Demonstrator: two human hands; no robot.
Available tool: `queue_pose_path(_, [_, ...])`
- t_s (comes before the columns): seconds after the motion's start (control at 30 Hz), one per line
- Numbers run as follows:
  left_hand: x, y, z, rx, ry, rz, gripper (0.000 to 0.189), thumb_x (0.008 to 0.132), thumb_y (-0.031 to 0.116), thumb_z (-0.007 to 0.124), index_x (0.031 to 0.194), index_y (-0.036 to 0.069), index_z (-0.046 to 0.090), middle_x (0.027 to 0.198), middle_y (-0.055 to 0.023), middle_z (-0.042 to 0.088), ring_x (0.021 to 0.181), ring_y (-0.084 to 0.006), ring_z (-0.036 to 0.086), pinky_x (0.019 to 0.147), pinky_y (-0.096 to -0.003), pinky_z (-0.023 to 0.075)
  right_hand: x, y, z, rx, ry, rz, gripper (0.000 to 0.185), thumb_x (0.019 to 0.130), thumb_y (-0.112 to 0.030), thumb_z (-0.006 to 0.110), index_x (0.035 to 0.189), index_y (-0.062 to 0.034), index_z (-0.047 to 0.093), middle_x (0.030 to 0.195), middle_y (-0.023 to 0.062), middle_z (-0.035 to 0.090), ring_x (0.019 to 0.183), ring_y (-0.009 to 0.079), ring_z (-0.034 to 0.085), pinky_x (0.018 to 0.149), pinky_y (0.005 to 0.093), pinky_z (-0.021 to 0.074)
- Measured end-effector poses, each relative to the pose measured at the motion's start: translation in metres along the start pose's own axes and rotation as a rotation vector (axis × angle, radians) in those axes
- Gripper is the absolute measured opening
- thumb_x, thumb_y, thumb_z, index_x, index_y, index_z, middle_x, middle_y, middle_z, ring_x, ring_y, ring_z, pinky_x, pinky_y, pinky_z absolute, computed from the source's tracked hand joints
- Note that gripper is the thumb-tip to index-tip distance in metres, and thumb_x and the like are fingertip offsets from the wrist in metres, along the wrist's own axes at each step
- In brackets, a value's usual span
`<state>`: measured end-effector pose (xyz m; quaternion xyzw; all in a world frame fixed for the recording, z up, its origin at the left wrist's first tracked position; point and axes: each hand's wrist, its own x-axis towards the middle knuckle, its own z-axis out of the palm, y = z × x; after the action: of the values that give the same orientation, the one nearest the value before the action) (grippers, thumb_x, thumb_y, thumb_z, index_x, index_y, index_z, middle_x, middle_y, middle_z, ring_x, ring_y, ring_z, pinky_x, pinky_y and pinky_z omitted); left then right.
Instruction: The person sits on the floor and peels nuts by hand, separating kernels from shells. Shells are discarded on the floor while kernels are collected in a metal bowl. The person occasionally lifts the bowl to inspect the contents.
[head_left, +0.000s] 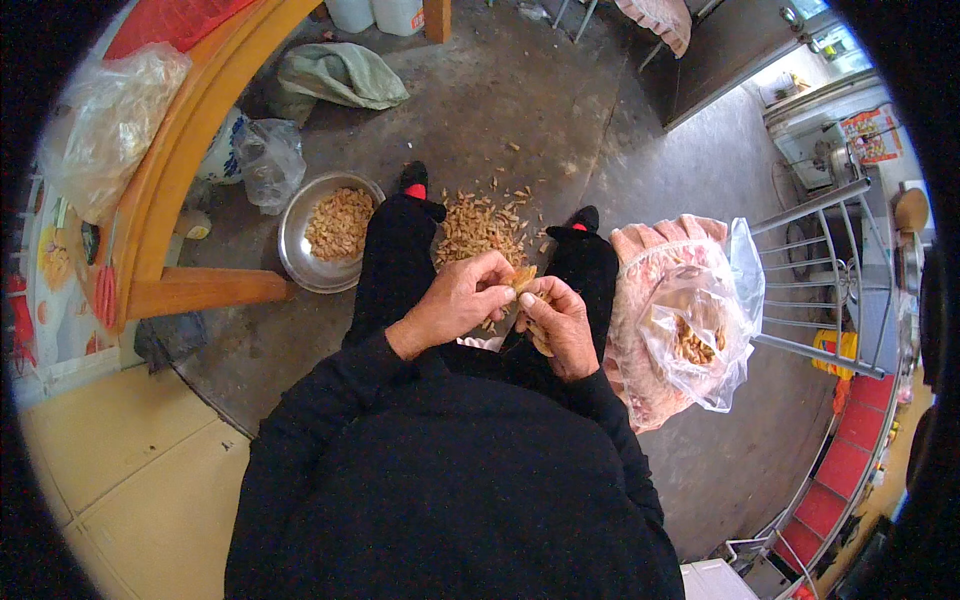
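Note:
Both hands meet over my lap. My left hand pinches a tan peanut shell between thumb and fingers, and my right hand grips it from the other side. More peanuts in the shell are tucked under the curled fingers of my right hand. Below the hands, a heap of broken peanut shells lies on the floor between my feet. Beside my left leg is a steel basin with peanut kernels in it. A clear plastic bag of unshelled peanuts rests at my right.
The bag lies on a pink cushioned chair with a metal-bar back. A wooden table stands at the left, its leg close to the basin. A greenish sack and a crumpled plastic bag lie on the concrete floor.

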<state>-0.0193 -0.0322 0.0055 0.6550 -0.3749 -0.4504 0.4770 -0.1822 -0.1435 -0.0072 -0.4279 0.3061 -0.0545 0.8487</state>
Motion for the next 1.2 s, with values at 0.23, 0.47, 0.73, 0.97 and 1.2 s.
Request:
queue_pose_path(0.23, [0.000,0.014,0.002,0.146,-0.017,-0.038,0.010,0.087,0.008,0.063,0.090,0.000,0.058,0.078,-0.0030,0.062,0.064,-0.0086,0.060,0.058,-0.0256,0.0489,0.002,-0.001,-0.002,-0.044,0.081,-0.059,0.012,0.092,-0.014,0.062,0.099,-0.0059,0.058,0.080,0.0021,0.063,0.062,0.0061,0.055,0.046,0.0187,0.0386])
queue_pose_path(0.47, [0.006,0.001,-0.018,-0.492,0.165,-0.068,0.013,0.093,0.010,0.058,0.102,0.000,0.056,0.087,-0.0072,0.065,0.067,-0.0126,0.066,0.061,-0.0249,0.0523,0.012,0.003,-0.009,0.074,0.240,-0.173,0.021,0.093,-0.008,0.059,0.113,-0.0038,0.059,0.083,0.0001,0.061,0.062,0.0063,0.055,0.050,0.0182,0.0414])
queue_pose_path(0.73, [0.001,-0.005,-0.005,-0.225,0.060,-0.058,0.015,0.095,0.012,0.057,0.104,0.001,0.056,0.087,-0.0053,0.065,0.071,-0.0112,0.065,0.061,-0.0249,0.0513,0.010,-0.011,0.016,-0.116,0.106,-0.146,0.019,0.091,-0.013,0.065,0.108,-0.0056,0.062,0.069,-0.0018,0.058,0.050,0.0024,0.047,0.040,0.0164,0.0296])
queue_pose_path(0.97, [-0.002,-0.002,0.003,-0.226,0.021,-0.088,0.013,0.093,0.013,0.060,0.101,0.003,0.056,0.082,-0.0029,0.063,0.070,-0.0094,0.062,0.060,-0.0251,0.0502,0.008,-0.006,0.014,-0.216,0.088,-0.093,0.015,0.088,-0.014,0.068,0.099,-0.0042,0.063,0.071,-0.0038,0.058,0.055,0.0024,0.048,0.044,0.0189,0.0325])
queue_pose_path(1.2, [-0.001,-0.002,-0.001,0.055,-0.005,0.019,0.011,0.089,0.011,0.061,0.097,0.004,0.056,0.078,-0.0012,0.061,0.069,-0.0094,0.061,0.059,-0.0248,0.0497,0.003,-0.016,0.014,-0.217,0.105,-0.031,0.012,0.090,-0.015,0.066,0.096,-0.0061,0.061,0.070,-0.0030,0.059,0.051,0.0022,0.046,0.042,0.0179,0.0304])
